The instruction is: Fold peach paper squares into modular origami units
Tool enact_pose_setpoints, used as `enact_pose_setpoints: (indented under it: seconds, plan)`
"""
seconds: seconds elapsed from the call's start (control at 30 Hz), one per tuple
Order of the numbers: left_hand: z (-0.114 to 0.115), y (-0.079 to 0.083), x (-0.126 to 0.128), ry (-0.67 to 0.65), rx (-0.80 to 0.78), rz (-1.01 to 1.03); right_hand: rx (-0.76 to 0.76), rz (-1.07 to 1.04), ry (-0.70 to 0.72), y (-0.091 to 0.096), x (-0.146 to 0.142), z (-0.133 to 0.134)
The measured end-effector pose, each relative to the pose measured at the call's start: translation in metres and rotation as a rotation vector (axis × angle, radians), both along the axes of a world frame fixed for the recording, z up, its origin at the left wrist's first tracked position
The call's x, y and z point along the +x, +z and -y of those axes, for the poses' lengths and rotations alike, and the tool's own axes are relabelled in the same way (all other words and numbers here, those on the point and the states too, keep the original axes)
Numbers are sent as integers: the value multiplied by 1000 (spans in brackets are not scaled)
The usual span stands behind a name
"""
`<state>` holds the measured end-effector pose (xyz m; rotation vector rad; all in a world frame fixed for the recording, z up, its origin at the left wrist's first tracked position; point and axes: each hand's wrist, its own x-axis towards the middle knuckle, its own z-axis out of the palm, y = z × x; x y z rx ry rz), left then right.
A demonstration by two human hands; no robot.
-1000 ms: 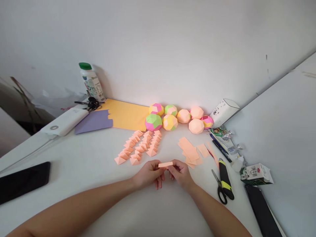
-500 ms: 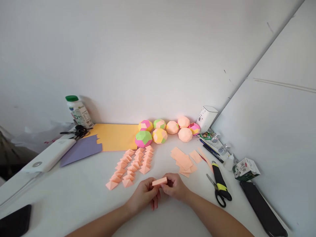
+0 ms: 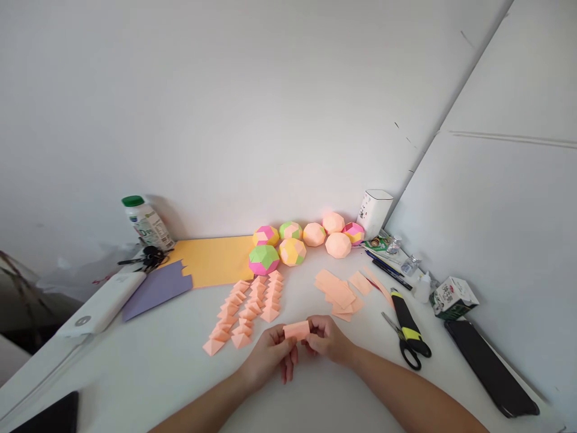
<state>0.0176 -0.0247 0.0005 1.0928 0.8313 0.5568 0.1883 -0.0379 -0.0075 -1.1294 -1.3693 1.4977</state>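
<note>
Between my two hands is a small folded piece of peach paper (image 3: 296, 330), held above the near middle of the table. My left hand (image 3: 271, 353) pinches its left end, thumb in front and the lower fingers curled beneath. At the right end, my right hand (image 3: 330, 340) grips it between thumb and fingers. Rows of folded peach paper units (image 3: 247, 313) lie beyond my left hand. Flat peach paper pieces (image 3: 338, 291) are spread in a loose pile past my right hand. Several faceted paper balls (image 3: 293, 251) in peach, yellow, green and pink sit against the wall.
Right of my right arm lie scissors (image 3: 404, 344) and a black-yellow cutter (image 3: 408, 322). Pens (image 3: 387, 270), a small carton (image 3: 453, 297) and a black case (image 3: 491, 367) line the right side. At left are a bottle (image 3: 148, 222), keys (image 3: 153, 257), a white power bank (image 3: 103, 304) and coloured sheets (image 3: 216, 261).
The paper piece has turned so more of its broad face shows. Both hands keep hold of it. The camera view has shifted and tilted slightly.
</note>
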Motion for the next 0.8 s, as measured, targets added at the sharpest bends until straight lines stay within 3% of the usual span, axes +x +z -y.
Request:
enact_pose_setpoints:
  seconds: [0.43,0.53,0.67,0.73,0.8]
  plan:
    - [-3,-4,-2,65,-81,92,47,-123,-35,-2,3,-1]
    - [-4,-4,-3,86,-85,100,211,-127,-90,-2,0,2]
    - [-4,-3,-2,66,-82,84,535,84,-74,-3,-4,6]
    - [-5,-2,-2,39,-68,79,582,171,-61,-3,-4,6]
    - [-5,-2,-2,23,-59,58,532,201,-73,-4,-4,4]
